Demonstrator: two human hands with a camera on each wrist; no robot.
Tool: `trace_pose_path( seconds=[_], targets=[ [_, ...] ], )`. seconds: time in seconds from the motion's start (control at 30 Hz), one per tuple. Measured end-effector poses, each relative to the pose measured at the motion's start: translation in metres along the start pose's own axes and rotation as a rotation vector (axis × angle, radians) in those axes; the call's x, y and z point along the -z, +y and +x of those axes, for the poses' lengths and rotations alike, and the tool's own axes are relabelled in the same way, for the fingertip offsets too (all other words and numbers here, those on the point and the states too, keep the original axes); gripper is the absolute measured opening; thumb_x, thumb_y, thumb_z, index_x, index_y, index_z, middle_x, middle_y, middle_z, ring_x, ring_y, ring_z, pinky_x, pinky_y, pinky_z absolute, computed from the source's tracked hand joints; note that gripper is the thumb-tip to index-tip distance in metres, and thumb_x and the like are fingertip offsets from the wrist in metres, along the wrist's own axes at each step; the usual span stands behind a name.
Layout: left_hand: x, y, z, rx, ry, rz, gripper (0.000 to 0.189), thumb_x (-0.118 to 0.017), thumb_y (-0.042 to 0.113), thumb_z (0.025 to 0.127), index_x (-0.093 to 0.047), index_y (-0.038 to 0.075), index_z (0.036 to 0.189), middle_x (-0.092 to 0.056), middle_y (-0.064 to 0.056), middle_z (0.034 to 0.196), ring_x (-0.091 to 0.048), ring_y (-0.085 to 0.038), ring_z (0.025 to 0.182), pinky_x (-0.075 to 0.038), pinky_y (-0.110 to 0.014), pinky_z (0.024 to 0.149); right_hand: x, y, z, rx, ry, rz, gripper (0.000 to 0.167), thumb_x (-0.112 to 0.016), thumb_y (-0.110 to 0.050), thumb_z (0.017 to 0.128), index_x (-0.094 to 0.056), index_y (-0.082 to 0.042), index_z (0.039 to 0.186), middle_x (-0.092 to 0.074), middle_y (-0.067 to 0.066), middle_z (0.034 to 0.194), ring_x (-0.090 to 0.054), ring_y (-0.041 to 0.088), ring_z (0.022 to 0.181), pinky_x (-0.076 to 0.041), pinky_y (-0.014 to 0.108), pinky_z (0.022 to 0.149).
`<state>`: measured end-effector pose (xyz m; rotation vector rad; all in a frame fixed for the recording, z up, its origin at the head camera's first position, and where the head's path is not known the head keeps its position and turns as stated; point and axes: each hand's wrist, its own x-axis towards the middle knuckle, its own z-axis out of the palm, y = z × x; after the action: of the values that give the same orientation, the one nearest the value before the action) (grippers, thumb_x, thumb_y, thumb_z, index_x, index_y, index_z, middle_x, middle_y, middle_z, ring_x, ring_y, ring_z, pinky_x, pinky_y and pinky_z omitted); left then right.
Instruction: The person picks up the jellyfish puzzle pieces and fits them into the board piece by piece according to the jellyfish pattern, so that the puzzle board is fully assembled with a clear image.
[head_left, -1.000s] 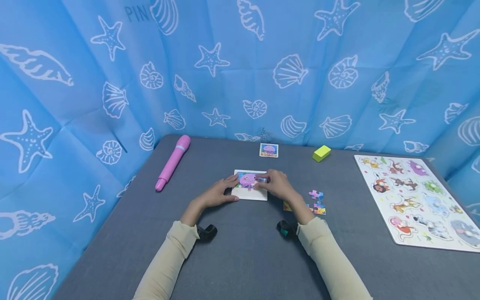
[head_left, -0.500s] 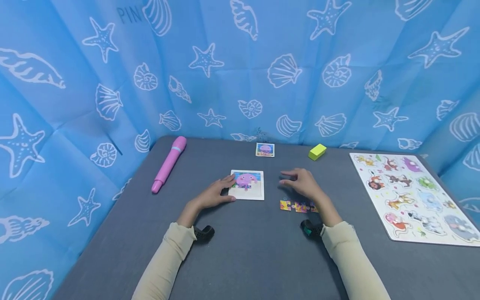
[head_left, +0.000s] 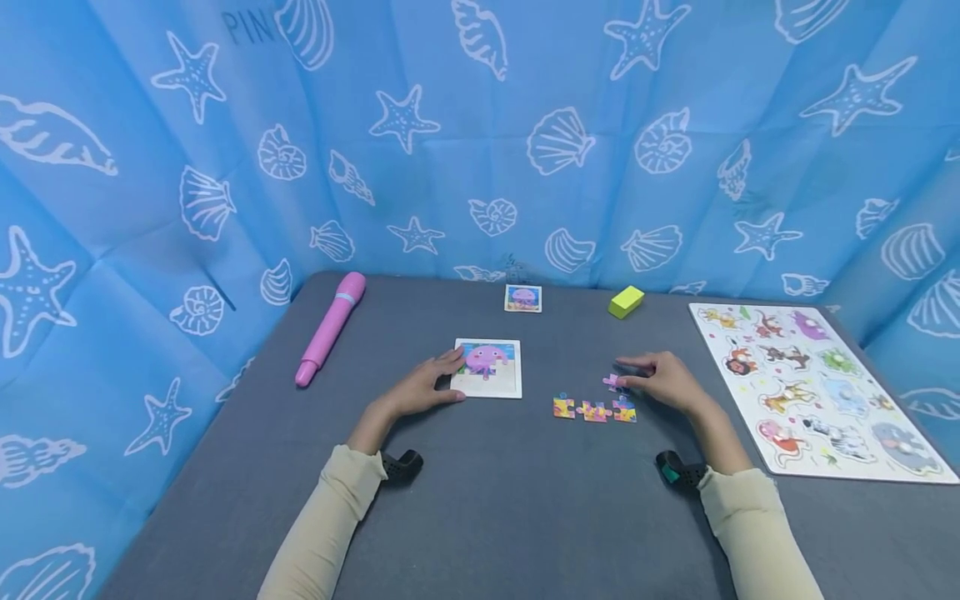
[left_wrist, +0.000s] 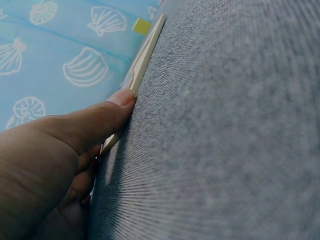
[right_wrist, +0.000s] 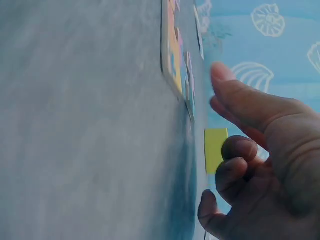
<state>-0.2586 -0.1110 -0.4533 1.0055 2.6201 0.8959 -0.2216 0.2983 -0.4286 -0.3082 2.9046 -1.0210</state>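
My left hand (head_left: 422, 387) rests at the left side of a small white puzzle tray (head_left: 504, 387). Its fingers lie over the upper left edge, and in the left wrist view the thumb (left_wrist: 122, 97) touches the near rim. Part of a pink octopus picture (head_left: 486, 358) fills the upper half of the tray; the lower part is bare. My right hand (head_left: 669, 383) is over the table, thumb and index finger apart beside a pink jigsaw piece (head_left: 612, 381). Below it lie a left yellow piece (head_left: 563, 407), a middle piece (head_left: 595, 412) and a right piece (head_left: 625, 410).
A small octopus picture card (head_left: 522, 298) and a yellow-green block (head_left: 626, 302) lie at the back. To the left is a pink microphone-shaped wand (head_left: 330, 330). A large animal peg board (head_left: 821, 392) takes up the right, and a blue curtain (head_left: 450, 167) hangs behind.
My right hand has let go of a piece in the tray and moved right to the loose pieces. My left hand stays at the tray. The head view has shifted slightly.
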Motion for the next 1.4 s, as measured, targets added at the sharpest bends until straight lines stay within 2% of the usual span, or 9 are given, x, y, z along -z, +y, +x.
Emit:
trace_pose_path(
  seconds=[0.37,0.6,0.8,0.83,0.97,1.03,1.07,1.1,1.4],
  targets=[
    [0.002,-0.004,-0.002,0.019,-0.002,0.005,0.070,-0.062,0.032,0.087,-0.031,0.004,0.143,-0.020,-0.012,0.153,-0.017,-0.029,0.141,-0.013,-0.053,0.112,-0.001,0.006,-0.006,0.047,0.010,-0.054,0.040,-0.074,-0.021,0.077,-0.067,0.000,0.110,-0.036,0.000,0.063,-0.030,0.009,0.057,-0.025,0.023,0.051],
    [0.003,-0.005,-0.002,0.014,0.001,0.011,0.070,-0.062,0.031,0.087,-0.030,0.003,0.143,-0.020,-0.012,0.153,-0.017,-0.029,0.141,-0.014,-0.053,0.112,-0.005,0.009,-0.004,0.060,0.047,-0.042,0.033,-0.071,-0.021,0.080,-0.069,-0.001,0.106,-0.039,0.001,0.065,-0.026,0.007,0.057,-0.025,0.023,0.051],
    [0.005,-0.004,-0.002,0.014,0.006,-0.006,0.070,-0.063,0.030,0.087,-0.031,0.002,0.142,-0.021,-0.013,0.152,-0.018,-0.030,0.141,-0.013,-0.053,0.112,-0.009,0.011,0.000,0.081,0.058,-0.030,0.030,-0.070,-0.020,0.081,-0.069,0.000,0.104,-0.040,0.002,0.067,-0.032,0.010,0.059,-0.027,0.025,0.052],
    [0.005,-0.004,-0.002,0.015,0.006,-0.002,0.070,-0.063,0.030,0.087,-0.031,0.002,0.142,-0.021,-0.014,0.152,-0.018,-0.030,0.141,-0.014,-0.053,0.112,-0.009,0.009,0.001,0.085,0.063,-0.031,0.031,-0.070,-0.020,0.081,-0.069,0.000,0.104,-0.046,0.004,0.068,-0.041,0.012,0.062,-0.034,0.026,0.055],
    [0.005,-0.003,-0.002,0.008,0.005,0.004,0.069,-0.062,0.030,0.087,-0.030,0.002,0.142,-0.022,-0.014,0.152,-0.018,-0.031,0.141,-0.014,-0.053,0.112,-0.014,-0.002,0.009,0.111,0.086,-0.035,0.031,-0.071,-0.021,0.081,-0.069,-0.001,0.104,-0.045,0.006,0.066,-0.041,0.017,0.060,-0.034,0.029,0.055],
    [0.004,-0.002,-0.002,0.000,0.004,0.007,0.069,-0.062,0.030,0.087,-0.031,0.002,0.142,-0.022,-0.015,0.152,-0.019,-0.031,0.141,-0.015,-0.053,0.112,-0.018,-0.010,0.014,0.133,0.096,-0.037,0.030,-0.071,-0.020,0.080,-0.070,-0.001,0.104,-0.044,0.004,0.064,-0.040,0.013,0.058,-0.034,0.026,0.054],
    [0.004,-0.002,-0.002,-0.003,0.003,0.005,0.069,-0.063,0.030,0.087,-0.031,0.002,0.142,-0.022,-0.014,0.151,-0.019,-0.031,0.141,-0.015,-0.053,0.112,-0.021,-0.014,0.017,0.145,0.095,-0.035,0.030,-0.071,-0.018,0.080,-0.069,-0.001,0.104,-0.038,0.002,0.063,-0.031,0.010,0.055,-0.026,0.025,0.052],
    [0.003,-0.002,-0.001,-0.004,0.004,0.003,0.069,-0.063,0.029,0.087,-0.031,0.002,0.142,-0.023,-0.015,0.151,-0.019,-0.031,0.141,-0.015,-0.053,0.112,-0.024,-0.019,0.020,0.153,0.092,-0.036,0.030,-0.071,-0.018,0.080,-0.070,-0.002,0.104,-0.037,0.000,0.063,-0.030,0.009,0.055,-0.026,0.024,0.052],
    [0.000,-0.001,0.000,-0.009,0.006,-0.014,0.068,-0.063,0.029,0.087,-0.033,0.004,0.142,-0.022,-0.012,0.152,-0.018,-0.029,0.141,-0.014,-0.052,0.113,-0.055,-0.069,0.051,0.211,-0.004,-0.031,0.028,-0.071,-0.018,0.080,-0.070,-0.003,0.105,-0.039,0.001,0.063,-0.032,0.012,0.058,-0.027,0.024,0.054]
  ],
)
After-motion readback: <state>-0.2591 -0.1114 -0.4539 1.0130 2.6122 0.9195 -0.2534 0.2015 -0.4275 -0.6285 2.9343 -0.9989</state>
